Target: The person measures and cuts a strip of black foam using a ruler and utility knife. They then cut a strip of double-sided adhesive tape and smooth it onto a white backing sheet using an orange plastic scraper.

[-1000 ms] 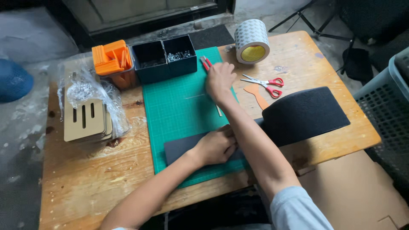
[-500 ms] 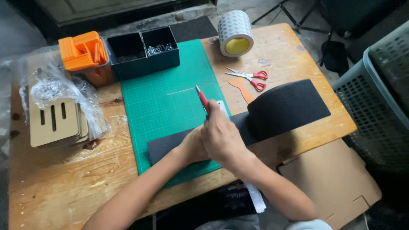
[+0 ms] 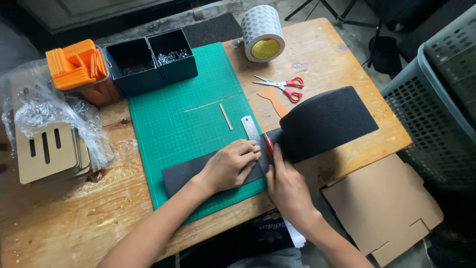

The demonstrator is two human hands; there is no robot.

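Right hand (image 3: pixel 287 186): fingers curled closed around a red-handled knife (image 3: pixel 268 145), its tip down on the black foam sheet (image 3: pixel 317 124), just beside the edge of the metal ruler (image 3: pixel 252 130).

Left hand (image 3: pixel 229 165): fingers spread flat, gripping nothing, palm pressing down on the lower end of the ruler and the narrow strip of the black foam sheet beneath it.

Landmark: green cutting mat (image 3: pixel 183 114). The foam strip lies across the mat's near edge; the sheet's wider part curves up off the mat's right side onto the wooden table (image 3: pixel 327 54). The ruler lies at the mat's right border, running away from the person. A thin wooden stick (image 3: pixel 226 117) lies on the mat, just left of the ruler.

Right of the mat: red-handled scissors (image 3: pixel 282 85) and an orange cut-out piece (image 3: pixel 274 99). Beyond the mat's far right corner: a large roll of tape (image 3: pixel 262 33). Touching the mat's far edge: two dark bins (image 3: pixel 151 59). Left of the bins: stacked orange pieces (image 3: pixel 75 63). Left of the mat: slotted cardboard panels (image 3: pixel 47 151) partly under clear plastic wrap (image 3: pixel 34 109).
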